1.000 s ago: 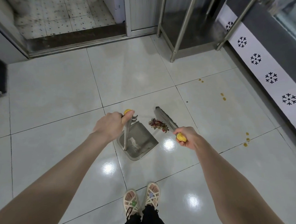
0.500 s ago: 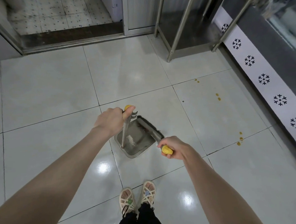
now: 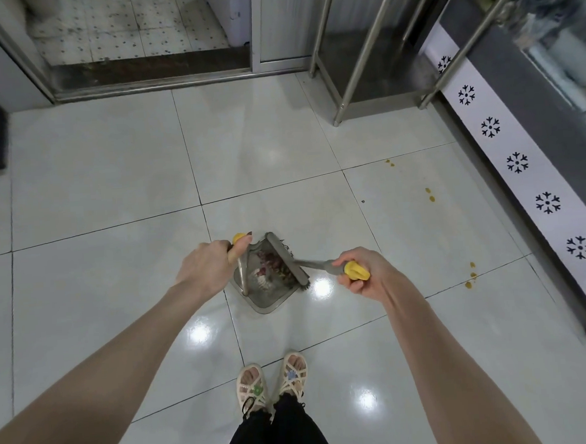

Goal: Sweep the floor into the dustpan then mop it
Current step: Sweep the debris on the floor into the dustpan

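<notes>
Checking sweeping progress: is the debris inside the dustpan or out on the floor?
Inside: the reddish debris lies in the dustpan, with the broom head across its mouth.

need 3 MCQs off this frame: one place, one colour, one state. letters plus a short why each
1. Where does the reddish debris lie?
A) by the doorway
B) inside the dustpan
C) beside the sandals

2. What colour are the handle caps?
A) blue
B) red
C) yellow

3. What is the right hand doing?
A) gripping the broom by its handle
B) hanging free
C) lying flat on the floor

1 B: the debris sits in the pan, next to the broom head.
2 C: both handle ends show yellow at the hands.
3 A: its fingers curl round the handle at the yellow cap.
</notes>
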Available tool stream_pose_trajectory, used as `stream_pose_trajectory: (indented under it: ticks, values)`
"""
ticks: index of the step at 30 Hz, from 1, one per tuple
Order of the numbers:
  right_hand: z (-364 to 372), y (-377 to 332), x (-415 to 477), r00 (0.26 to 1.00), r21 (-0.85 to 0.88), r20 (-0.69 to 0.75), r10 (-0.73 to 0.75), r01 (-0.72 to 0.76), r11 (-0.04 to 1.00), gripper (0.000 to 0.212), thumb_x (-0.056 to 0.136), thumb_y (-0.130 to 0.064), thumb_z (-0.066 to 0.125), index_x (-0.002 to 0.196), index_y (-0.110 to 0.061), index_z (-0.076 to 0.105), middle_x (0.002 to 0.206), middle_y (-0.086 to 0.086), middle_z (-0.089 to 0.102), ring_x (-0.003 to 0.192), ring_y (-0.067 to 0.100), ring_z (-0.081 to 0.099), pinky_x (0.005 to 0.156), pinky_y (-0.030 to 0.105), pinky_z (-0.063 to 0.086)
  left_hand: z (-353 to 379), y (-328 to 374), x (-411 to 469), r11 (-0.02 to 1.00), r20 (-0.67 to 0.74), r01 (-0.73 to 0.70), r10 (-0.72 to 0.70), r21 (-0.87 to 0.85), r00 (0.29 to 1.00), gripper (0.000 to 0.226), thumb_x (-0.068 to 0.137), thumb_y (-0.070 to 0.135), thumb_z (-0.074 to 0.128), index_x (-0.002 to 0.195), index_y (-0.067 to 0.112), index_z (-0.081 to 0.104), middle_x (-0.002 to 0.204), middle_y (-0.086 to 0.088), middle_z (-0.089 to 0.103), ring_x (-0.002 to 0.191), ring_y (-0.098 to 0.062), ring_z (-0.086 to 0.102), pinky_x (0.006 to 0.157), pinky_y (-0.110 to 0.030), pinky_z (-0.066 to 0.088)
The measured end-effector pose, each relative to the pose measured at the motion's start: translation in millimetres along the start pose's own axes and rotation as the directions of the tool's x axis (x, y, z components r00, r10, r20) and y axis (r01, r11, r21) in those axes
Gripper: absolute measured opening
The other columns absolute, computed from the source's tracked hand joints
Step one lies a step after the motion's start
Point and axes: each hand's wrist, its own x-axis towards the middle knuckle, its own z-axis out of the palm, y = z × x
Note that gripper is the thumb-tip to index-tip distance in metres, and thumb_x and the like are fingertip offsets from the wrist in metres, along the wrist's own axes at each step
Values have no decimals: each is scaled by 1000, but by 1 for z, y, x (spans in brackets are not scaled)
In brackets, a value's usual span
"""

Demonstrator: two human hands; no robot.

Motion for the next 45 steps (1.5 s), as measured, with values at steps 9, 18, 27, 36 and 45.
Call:
stream_pose_trajectory:
  ticks: [9,18,27,36,45]
  values:
    - [2,8,-1,995,-36,-49,-88,86,996,10,80,2,58,75,-3,51,61,7,42,34,14,43,30,12,21,5,-11,-35,999,-27,27,-28,-22,999,65,87,68,17,66,14,48,67,-4,52,75,-30,53,65,-35,35]
    - [2,15,43,989,-210,-72,-133,115,971,9,80,2,60,89,0,58,62,10,47,34,15,47,32,14,27,14,-6,-43,992,-56,119,-121,-42,991,67,91,65,21,76,11,57,77,-8,59,82,-31,54,70,-35,37]
    - [5,35,41,996,-390,60,65,-37,920,12,82,1,57,85,-8,50,61,7,44,45,17,47,32,13,22,19,5,-46,988,-66,154,-154,0,986,58,92,63,20,63,18,44,74,-9,52,79,-33,50,70,-36,38]
    - [-24,41,-14,999,-209,29,-13,18,978,11,82,1,57,76,-6,51,64,6,40,49,17,42,31,13,19,22,-6,-60,993,-56,118,-119,-15,991,60,91,61,16,68,16,49,73,-9,54,86,-33,52,70,-36,38]
    - [-5,66,-11,995,-103,-31,-99,95,990,7,81,0,61,75,-2,57,60,5,42,36,13,40,32,15,21,16,-31,-94,999,-4,42,-42,-6,999,54,92,61,20,63,22,43,67,-4,51,77,-31,50,68,-35,36]
